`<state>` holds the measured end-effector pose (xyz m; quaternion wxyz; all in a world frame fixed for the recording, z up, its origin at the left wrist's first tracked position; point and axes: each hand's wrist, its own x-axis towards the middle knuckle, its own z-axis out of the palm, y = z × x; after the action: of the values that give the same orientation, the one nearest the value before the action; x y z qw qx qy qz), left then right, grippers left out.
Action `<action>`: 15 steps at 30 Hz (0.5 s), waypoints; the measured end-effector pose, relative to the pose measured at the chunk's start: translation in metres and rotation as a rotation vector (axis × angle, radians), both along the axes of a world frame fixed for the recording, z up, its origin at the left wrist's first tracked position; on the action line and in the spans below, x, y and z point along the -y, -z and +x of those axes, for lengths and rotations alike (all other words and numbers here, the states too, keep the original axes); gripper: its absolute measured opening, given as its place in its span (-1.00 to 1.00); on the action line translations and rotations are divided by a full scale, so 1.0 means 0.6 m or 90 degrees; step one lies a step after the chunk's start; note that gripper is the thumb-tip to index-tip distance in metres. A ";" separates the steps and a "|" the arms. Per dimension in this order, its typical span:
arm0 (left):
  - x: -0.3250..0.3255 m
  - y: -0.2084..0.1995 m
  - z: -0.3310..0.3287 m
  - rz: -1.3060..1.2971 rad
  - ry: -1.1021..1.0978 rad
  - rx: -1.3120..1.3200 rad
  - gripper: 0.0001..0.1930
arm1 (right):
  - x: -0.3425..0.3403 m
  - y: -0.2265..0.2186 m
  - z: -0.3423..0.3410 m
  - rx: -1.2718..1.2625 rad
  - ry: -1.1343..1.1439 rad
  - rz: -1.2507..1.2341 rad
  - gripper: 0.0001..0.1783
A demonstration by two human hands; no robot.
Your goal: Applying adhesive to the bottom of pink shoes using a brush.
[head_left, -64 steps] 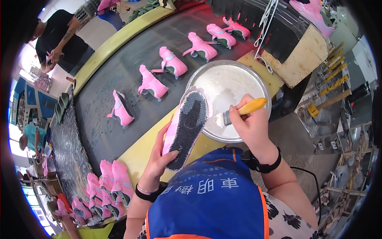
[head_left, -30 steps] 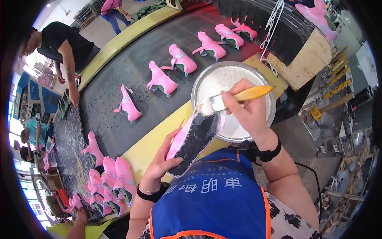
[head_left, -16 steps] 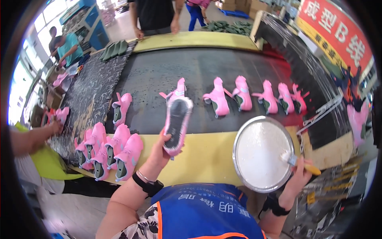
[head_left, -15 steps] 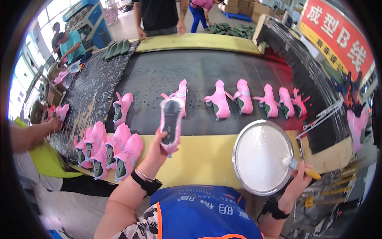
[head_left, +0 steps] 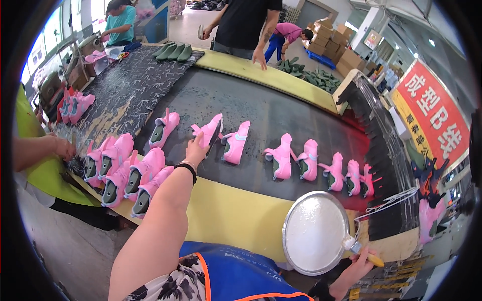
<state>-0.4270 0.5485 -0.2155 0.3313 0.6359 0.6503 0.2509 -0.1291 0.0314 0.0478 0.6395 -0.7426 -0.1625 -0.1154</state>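
Over the dark belt (head_left: 281, 113), my left hand (head_left: 196, 147) grips a pink shoe upper (head_left: 211, 126), its dark underside partly showing at the right edge. Beside it on the belt stands another pink shoe upper (head_left: 236, 143), apart from my fingers. At the lower right my right hand (head_left: 355, 268) holds a brush (head_left: 373, 259) by its yellow handle. The bristles, coated white, are at the right rim of a round metal pan (head_left: 284, 236), which contains white liquid (head_left: 315, 233).
Several pink shoe uppers (head_left: 142, 173) crowd the left end of the yellow ledge (head_left: 226, 205); more (head_left: 281, 158) line the belt rightward. Green shoe lasts (head_left: 173, 51) lie far left. A co-worker's hand (head_left: 63, 148) is at left; a person in black (head_left: 246, 22) stands beyond the belt.
My left hand has carried the shoe upper forward and left, from above the yellow ledge to the belt, and turned its sole away. My right hand still holds the brush. The view has tilted.
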 end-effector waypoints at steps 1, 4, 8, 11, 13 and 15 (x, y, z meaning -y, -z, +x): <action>0.003 -0.003 0.004 -0.015 -0.009 -0.003 -0.18 | -0.002 0.005 -0.006 0.029 0.013 0.028 -0.81; 0.010 0.004 0.003 0.020 0.014 -0.003 -0.16 | 0.002 0.007 -0.004 0.039 0.007 0.008 -0.82; 0.021 -0.003 0.010 -0.022 0.008 0.003 -0.13 | -0.012 0.003 -0.007 -0.015 0.006 -0.011 -0.82; 0.041 -0.004 0.015 0.000 -0.025 0.011 -0.14 | -0.036 -0.006 -0.026 -0.003 -0.016 0.010 -0.81; 0.062 -0.009 0.018 -0.036 -0.078 -0.008 -0.12 | -0.040 -0.004 -0.026 -0.003 -0.005 0.008 -0.82; 0.071 -0.030 0.024 -0.040 -0.071 -0.085 -0.10 | -0.028 0.006 -0.016 0.015 -0.003 -0.015 -0.82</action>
<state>-0.4123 0.5062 -0.1974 0.2930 0.6033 0.7127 0.2054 -0.1390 0.0480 0.0440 0.6289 -0.7483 -0.1731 -0.1207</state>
